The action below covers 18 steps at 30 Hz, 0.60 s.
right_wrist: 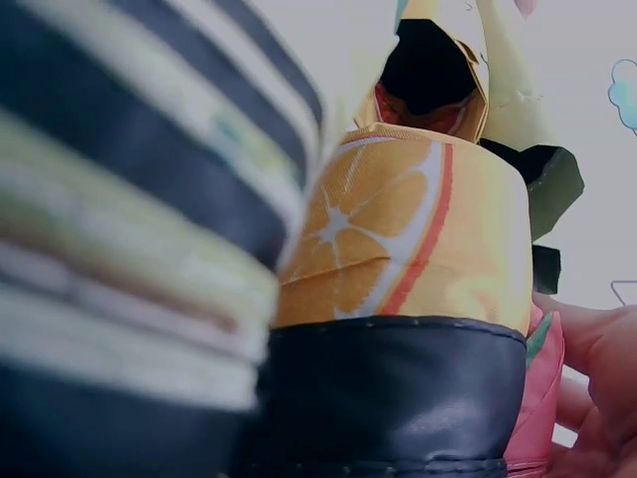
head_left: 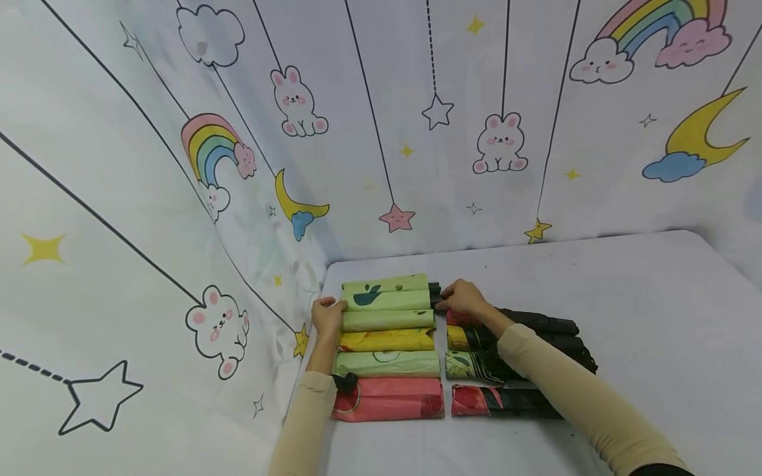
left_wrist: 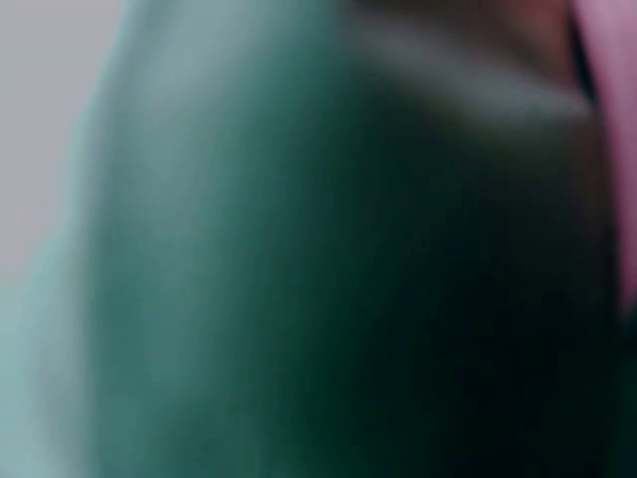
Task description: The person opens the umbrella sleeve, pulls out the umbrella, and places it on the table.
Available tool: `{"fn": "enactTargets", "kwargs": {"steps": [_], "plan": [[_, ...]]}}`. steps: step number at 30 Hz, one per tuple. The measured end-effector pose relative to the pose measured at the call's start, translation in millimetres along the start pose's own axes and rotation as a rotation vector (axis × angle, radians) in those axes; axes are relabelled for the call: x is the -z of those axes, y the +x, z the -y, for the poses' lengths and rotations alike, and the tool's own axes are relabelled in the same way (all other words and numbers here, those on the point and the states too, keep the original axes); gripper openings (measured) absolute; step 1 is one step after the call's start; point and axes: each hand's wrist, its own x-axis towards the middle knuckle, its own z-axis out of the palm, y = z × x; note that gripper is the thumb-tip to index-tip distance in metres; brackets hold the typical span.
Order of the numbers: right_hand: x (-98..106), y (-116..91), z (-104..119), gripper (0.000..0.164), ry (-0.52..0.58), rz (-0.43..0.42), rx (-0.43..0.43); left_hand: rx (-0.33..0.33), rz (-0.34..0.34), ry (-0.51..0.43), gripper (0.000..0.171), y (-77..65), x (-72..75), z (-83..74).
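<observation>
Several flat folded bundles with fruit prints lie in two columns. At the far end of the left column is a light green bundle [head_left: 387, 301] with a dark print and black ends at its right. My left hand [head_left: 327, 318] holds its left edge, and my right hand [head_left: 467, 299] pinches the black right end. Beside the right hand in the right wrist view [right_wrist: 609, 373] stands a glossy orange-slice bundle [right_wrist: 453, 214] with a black stitched band. Blurred dark green material [left_wrist: 249, 249] fills most of the left wrist view; the left fingers cannot be made out there.
Nearer in the left column lie a yellow bundle [head_left: 387, 340], a pale green one [head_left: 387, 364] and a red one [head_left: 393, 400]. Black bundles with printed ends, including a red-ended one [head_left: 506, 402], lie under and beside my right forearm. White cloth [head_left: 417, 132] with cartoons hangs behind the white table [head_left: 655, 317].
</observation>
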Motion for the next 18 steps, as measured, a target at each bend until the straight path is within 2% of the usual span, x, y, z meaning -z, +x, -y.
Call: {"fn": "enactTargets", "kwargs": {"steps": [7, 14, 18], "plan": [[1.9, 0.2, -1.8, 0.049, 0.054, -0.008, 0.011, 0.014, -0.025, -0.017, 0.036, -1.7, 0.8, 1.6], [4.5, 1.5, -1.7, 0.045, 0.206, -0.01, 0.008, 0.023, -0.04, -0.027, 0.038, -2.6, 0.6, 0.2], [3.6, 2.1, -0.6, 0.048, 0.269, -0.034, -0.003, 0.018, -0.045, -0.013, 0.037, -2.6, 0.8, 0.7]]}}
